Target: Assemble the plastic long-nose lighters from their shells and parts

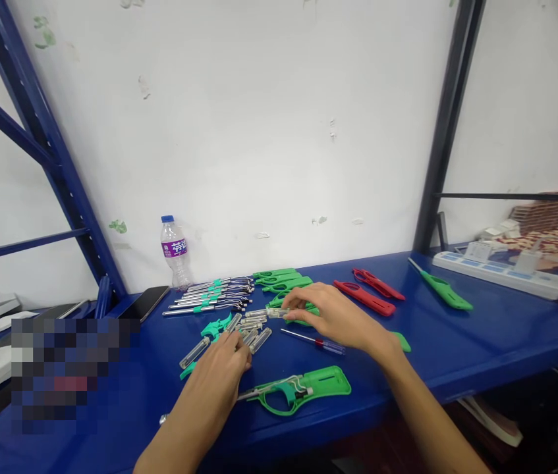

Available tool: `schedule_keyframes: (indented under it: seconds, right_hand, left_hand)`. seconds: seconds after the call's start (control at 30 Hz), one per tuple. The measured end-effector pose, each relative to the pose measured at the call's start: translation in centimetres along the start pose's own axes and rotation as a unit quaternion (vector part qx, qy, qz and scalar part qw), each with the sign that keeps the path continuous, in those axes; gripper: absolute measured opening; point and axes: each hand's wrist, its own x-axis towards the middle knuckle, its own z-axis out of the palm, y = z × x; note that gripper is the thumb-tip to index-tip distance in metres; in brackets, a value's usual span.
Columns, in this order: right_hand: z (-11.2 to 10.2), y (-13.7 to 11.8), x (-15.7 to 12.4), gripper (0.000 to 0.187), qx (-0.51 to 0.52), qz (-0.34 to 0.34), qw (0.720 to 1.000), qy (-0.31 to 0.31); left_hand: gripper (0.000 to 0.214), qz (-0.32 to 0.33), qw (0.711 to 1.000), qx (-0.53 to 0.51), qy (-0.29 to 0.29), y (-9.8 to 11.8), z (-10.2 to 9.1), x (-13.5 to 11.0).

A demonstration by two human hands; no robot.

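My right hand [328, 313] pinches the end of a clear lighter fuel tank [275, 313] over the pile. Beside the other clear tanks [260, 340] is my left hand [222, 368], its fingers curled down and their tips hidden. Just in front of it lies an open green lighter shell [328, 380] with a metal rod, wire and teal trigger in it. Loose teal triggers [215, 326] are among the tanks. A screwdriver [331, 345] with a clear, red-banded handle rests below my right hand. Metal lighter rods [209, 294] lie in a row behind.
Green shells [283, 284] are stacked at the back, with red shells [365, 298] to their right. A green lighter [441, 289] and power strip [501, 273] sit far right. A bottle [174, 253] and phone [147, 303] stand back left. Blue rack posts [56, 158] frame the blue table [456, 342].
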Motion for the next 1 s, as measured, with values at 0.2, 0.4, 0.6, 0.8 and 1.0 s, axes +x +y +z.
schedule_keyframes:
  seconds: [0.2,0.4,0.6,0.8,1.0]
  right_hand:
    - [0.6,0.0,0.2,0.013,-0.003,-0.008,1.000,-0.002]
    - [0.7,0.1,0.2,0.010,-0.012,-0.004,1.000,0.002]
    - [0.8,0.3,0.2,0.011,-0.021,-0.001,1.000,0.005]
    - [1.0,0.4,0.1,0.019,-0.005,0.013,1.000,0.000]
    - [0.9,-0.5,0.2,0.043,0.021,0.000,1.000,-0.004]
  left_hand:
    - [0.034,0.006,1.000,-0.010,0.013,-0.1,0.3,-0.1]
    - [0.038,0.010,0.999,-0.017,0.037,0.2,0.6,-0.1]
    - [0.035,0.008,0.998,-0.030,0.049,0.6,-0.1,-0.2]
    - [0.026,0.010,0.990,-0.096,0.103,0.3,-3.0,-0.8]
    - [0.028,0.006,0.966,-0.160,0.203,0.1,-3.8,-0.6]
